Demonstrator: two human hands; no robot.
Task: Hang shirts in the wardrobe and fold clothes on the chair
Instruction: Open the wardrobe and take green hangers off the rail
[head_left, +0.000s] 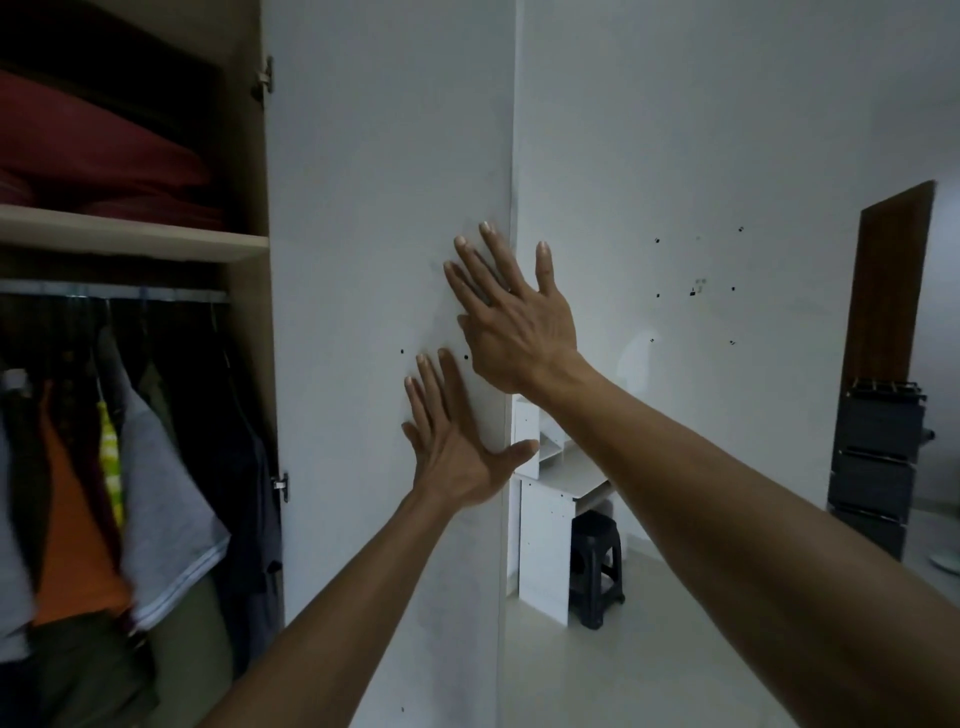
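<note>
Both palms flat on the wardrobe door

Left hand (457, 457) and right hand (514, 322) are spread, empty, against the stiff door (384, 208); soft, light shirts (156, 493) hang inside at left — grab them by the hanger.

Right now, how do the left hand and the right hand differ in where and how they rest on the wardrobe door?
The right hand sits higher on the wardrobe door; the left hand sits lower. The right hand's fingers reach across the door's free edge, while the left hand lies mostly on the door's face with only its thumb past that edge. The right hand's fingers tilt left; the left hand's point more nearly straight up. Both are open, flat and empty.
</note>
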